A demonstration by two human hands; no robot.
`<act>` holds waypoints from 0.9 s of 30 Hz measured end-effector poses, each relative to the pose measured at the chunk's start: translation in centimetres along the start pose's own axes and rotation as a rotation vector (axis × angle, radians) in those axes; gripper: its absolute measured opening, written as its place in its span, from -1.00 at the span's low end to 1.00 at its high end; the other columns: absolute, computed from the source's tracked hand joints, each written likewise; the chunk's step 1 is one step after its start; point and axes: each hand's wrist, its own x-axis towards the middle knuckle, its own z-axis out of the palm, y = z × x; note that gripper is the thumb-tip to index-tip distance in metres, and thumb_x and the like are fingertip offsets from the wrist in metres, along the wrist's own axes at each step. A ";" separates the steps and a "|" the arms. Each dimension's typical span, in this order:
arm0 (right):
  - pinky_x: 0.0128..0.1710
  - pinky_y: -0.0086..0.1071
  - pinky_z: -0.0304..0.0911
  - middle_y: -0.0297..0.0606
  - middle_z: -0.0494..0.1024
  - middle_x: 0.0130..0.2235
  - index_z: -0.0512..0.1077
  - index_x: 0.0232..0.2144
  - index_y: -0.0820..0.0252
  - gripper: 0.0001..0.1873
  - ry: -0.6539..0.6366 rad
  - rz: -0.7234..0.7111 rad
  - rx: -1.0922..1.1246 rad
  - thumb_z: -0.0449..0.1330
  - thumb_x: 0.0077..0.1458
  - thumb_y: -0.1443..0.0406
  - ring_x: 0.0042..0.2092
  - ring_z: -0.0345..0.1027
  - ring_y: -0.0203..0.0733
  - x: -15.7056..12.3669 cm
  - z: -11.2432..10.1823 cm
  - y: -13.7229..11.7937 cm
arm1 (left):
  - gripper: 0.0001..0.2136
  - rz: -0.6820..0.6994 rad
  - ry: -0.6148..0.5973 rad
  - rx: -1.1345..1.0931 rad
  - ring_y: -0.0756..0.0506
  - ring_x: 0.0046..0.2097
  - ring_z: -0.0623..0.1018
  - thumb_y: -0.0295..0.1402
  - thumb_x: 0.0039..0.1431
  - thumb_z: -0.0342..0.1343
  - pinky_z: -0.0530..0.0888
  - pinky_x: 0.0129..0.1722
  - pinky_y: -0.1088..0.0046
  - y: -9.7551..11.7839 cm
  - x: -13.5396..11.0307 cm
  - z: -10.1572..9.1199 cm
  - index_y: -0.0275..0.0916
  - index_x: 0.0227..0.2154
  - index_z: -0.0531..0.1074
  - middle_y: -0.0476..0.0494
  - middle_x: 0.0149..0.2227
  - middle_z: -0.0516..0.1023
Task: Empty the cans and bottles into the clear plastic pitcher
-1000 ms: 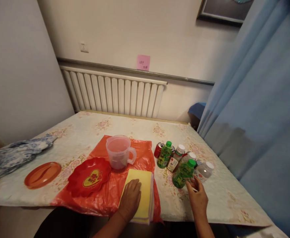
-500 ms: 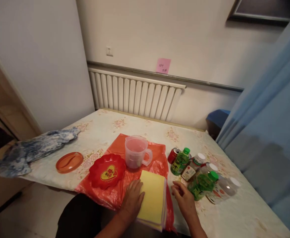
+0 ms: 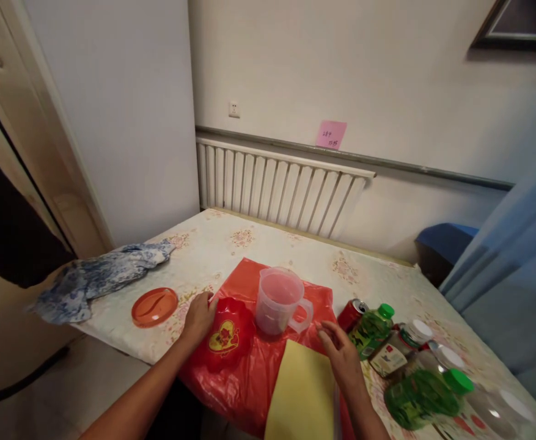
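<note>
My left hand is at the left rim of a scalloped red dish with a yellow heart print, its fingers loosely bent. Whether they touch the rim or the bag edge I cannot tell. My right hand hovers by the upper right corner of a stack of yellow cloths, fingers apart and nothing in them. Just beyond it stands a clear plastic measuring jug, its handle toward that hand. Dish, jug and cloths all lie on a spread red plastic bag.
Right of the bag are a red can, green-capped bottles and white-capped containers. An orange lid and a blue-and-white cloth lie left on the flowered tablecloth. A radiator stands behind; a blue curtain hangs right.
My left hand has left the yellow cloths and moved left to the red dish. My right hand has shifted toward the cloths' upper corner. The view has turned a little left.
</note>
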 end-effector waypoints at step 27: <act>-0.41 -0.41 0.03 -0.45 0.29 -0.55 0.36 -0.60 0.18 -0.69 0.180 0.042 0.427 0.30 -0.08 0.10 -0.45 0.09 -0.32 6.4 4.4 -3.8 | -0.68 -0.260 -0.538 0.213 -0.15 -0.04 0.51 -0.24 0.26 0.11 0.51 -0.08 0.18 -1.0 13.0 8.3 -0.25 0.01 0.36 -0.18 0.02 0.45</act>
